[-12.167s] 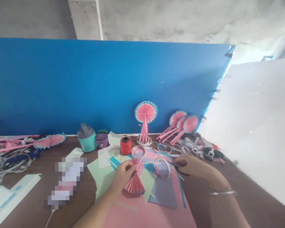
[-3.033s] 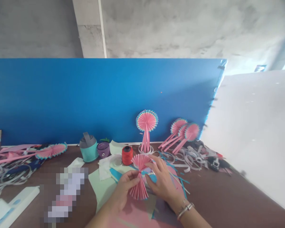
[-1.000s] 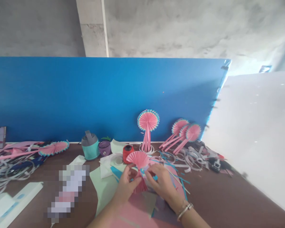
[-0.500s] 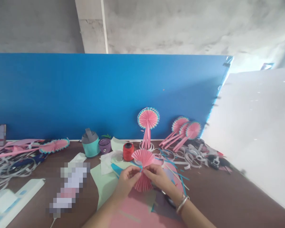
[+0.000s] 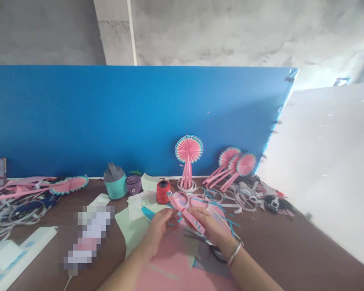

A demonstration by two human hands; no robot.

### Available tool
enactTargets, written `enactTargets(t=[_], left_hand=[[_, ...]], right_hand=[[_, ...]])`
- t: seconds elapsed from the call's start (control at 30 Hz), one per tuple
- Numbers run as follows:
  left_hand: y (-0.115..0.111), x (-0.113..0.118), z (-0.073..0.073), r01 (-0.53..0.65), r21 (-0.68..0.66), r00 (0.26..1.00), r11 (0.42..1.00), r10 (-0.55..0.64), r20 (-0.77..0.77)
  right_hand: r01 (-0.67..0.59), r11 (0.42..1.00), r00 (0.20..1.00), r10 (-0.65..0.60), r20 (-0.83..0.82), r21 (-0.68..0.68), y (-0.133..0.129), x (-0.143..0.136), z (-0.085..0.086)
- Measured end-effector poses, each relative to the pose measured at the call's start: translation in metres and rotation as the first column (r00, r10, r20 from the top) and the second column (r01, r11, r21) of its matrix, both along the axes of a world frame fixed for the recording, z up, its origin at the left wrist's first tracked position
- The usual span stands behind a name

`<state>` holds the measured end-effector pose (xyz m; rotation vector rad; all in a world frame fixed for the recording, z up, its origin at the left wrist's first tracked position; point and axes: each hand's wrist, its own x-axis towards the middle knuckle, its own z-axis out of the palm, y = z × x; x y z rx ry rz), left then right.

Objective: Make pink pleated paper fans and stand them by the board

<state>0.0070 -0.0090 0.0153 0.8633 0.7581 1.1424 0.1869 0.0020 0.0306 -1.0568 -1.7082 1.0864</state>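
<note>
A pleated pink paper fan, folded into a narrow bundle with small blue marks along it, is gripped by my right hand and slants from upper left to lower right. My left hand is close to its left side, fingers loosely curled and apart; whether the fingertips touch the paper is hard to see. A small blue bit shows between the hands. Scissors lie partly hidden beneath my right hand, on pink paper sheets.
A red thread spool, purple pot and teal container stand behind. A finished pink rosette stands upright in a tape roll; several others lean on the blue partition. White strips lie right, a power strip left.
The pink paper went from fanned out on both sides of its middle to folded into a narrow bundle. My left hand moved slightly away from its middle, and the scissors show more.
</note>
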Motion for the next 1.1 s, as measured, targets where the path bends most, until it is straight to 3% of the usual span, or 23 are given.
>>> enactTargets(t=[0.1,0.17,0.23,0.3,0.37,0.43,0.5,0.67,0.77,0.97,1.1], left_hand=[[-0.005,0.006,-0.001,0.129,0.018,0.991,0.991,-0.129,-0.02],[-0.009,0.01,-0.003,0.179,0.01,0.982,0.984,-0.18,0.053],[-0.01,0.013,-0.004,0.147,-0.036,0.979,0.989,-0.14,0.145],[-0.008,0.013,-0.005,0.08,-0.077,0.978,0.994,-0.064,0.198],[-0.004,0.01,-0.003,0.008,-0.057,0.978,0.998,0.004,0.207],[0.0,0.007,0.0,-0.064,-0.022,0.974,0.998,0.067,0.216],[0.002,0.003,0.004,-0.115,-0.008,0.97,0.993,0.114,0.216],[0.0,0.0,0.012,-0.112,-0.009,0.982,0.994,0.112,0.149],[0.0,-0.001,0.011,-0.114,-0.036,0.983,0.993,0.117,0.14],[0.004,-0.003,0.007,-0.1,-0.033,0.993,0.994,0.102,0.059],[0.006,-0.004,0.005,-0.101,-0.053,0.995,0.994,0.101,-0.004]], right_hand=[[-0.222,0.936,0.955,0.152,-0.253,-0.275,-0.003,-0.002,0.0],[-0.303,0.899,0.917,0.186,-0.351,-0.315,-0.005,-0.005,0.0],[-0.371,0.866,0.898,0.243,-0.366,-0.334,-0.007,-0.007,0.001],[-0.378,0.853,0.909,0.266,-0.322,-0.361,-0.007,-0.008,0.003],[-0.26,0.897,0.954,0.182,-0.236,-0.357,-0.006,-0.008,0.005],[-0.084,0.954,0.987,0.041,-0.154,-0.287,-0.003,-0.007,0.005],[0.016,0.981,0.992,-0.04,-0.12,-0.195,0.0,-0.007,0.004],[-0.001,0.999,0.994,-0.003,-0.109,-0.032,0.001,-0.007,0.001],[0.002,0.998,1.0,-0.001,-0.019,0.06,0.001,-0.008,0.0],[0.039,0.961,0.982,-0.088,0.17,0.274,-0.001,-0.009,-0.001],[-0.078,0.85,0.922,-0.138,0.363,0.521,-0.003,-0.006,-0.001]])
